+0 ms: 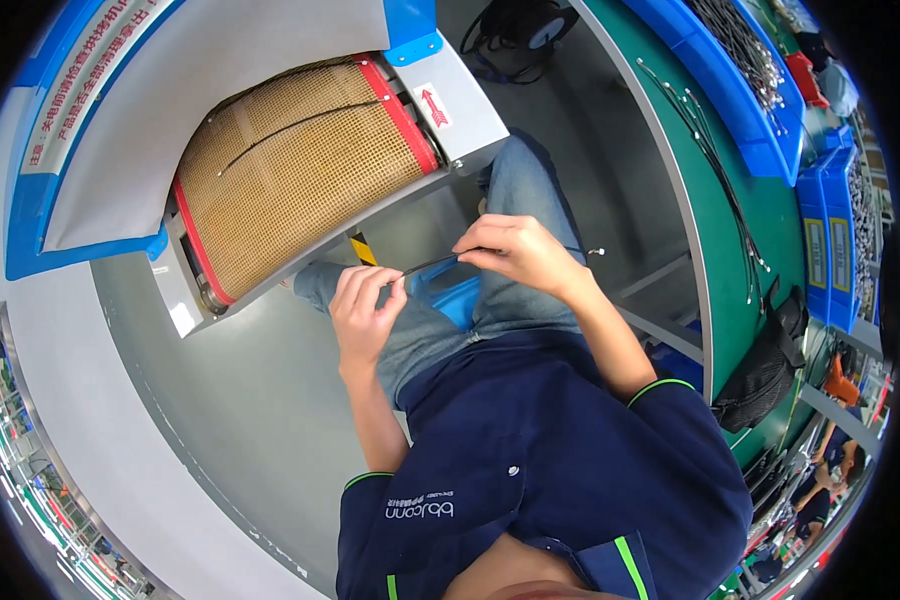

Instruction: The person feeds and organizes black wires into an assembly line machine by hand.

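Note:
My left hand [365,310] and my right hand [515,250] hold a thin dark cable [430,265] stretched between them above my lap. The left fingers pinch one end near the thumb. The right fingers pinch the other part, and a thin wire with a small pale tip [598,251] trails out past that hand. A blue object [450,295] lies on my jeans just below the cable, partly hidden by it.
A tan mesh conveyor belt [290,170] with red edges and a grey metal frame stands ahead on the left. A green workbench [725,190] with loose thin cables runs along the right, with blue bins [740,90] of cables. A black bag [765,365] hangs at its edge.

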Demonstrator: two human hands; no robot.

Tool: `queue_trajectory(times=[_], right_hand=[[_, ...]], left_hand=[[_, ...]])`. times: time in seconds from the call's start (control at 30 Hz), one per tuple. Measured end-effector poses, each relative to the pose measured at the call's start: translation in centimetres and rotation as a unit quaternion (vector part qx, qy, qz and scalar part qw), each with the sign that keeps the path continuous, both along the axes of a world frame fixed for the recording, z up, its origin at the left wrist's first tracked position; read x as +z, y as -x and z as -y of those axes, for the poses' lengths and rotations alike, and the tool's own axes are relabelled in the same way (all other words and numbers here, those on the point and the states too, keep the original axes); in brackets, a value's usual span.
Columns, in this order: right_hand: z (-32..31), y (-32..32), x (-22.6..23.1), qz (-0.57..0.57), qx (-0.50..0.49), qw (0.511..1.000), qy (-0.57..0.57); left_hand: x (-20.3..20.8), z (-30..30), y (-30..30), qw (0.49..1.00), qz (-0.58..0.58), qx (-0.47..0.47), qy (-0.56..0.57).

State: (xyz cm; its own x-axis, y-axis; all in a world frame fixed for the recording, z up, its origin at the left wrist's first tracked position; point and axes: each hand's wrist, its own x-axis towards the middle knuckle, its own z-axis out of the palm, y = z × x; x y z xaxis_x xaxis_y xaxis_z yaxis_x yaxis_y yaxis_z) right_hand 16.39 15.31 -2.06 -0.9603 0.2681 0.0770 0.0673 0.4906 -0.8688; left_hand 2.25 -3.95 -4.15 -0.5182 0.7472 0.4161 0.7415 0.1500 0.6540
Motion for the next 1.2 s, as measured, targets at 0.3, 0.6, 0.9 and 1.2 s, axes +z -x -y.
queue_trajectory(times=[0.3, 0.6, 0.9, 1.2], right_hand=[[-5.6, -3.3, 0.3, -0.003, -0.073, 0.983, -0.167], [-5.5, -2.5, 0.1, -0.002, -0.120, 0.990, -0.072], [-4.8, -1.5, -0.7, -0.085, -0.130, 0.982, -0.103], [-4.6, -1.0, -1.0, -0.118, -0.099, 0.964, -0.215]], left_hand=[[-1.1, 4.6, 3.3, 0.990, 0.005, 0.131, 0.046], [-1.8, 5.0, 4.3, 0.988, 0.013, 0.146, 0.042], [-1.9, 5.1, 4.6, 0.991, 0.032, 0.119, 0.046], [-1.6, 6.1, 4.4, 0.994, 0.037, 0.094, 0.048]])
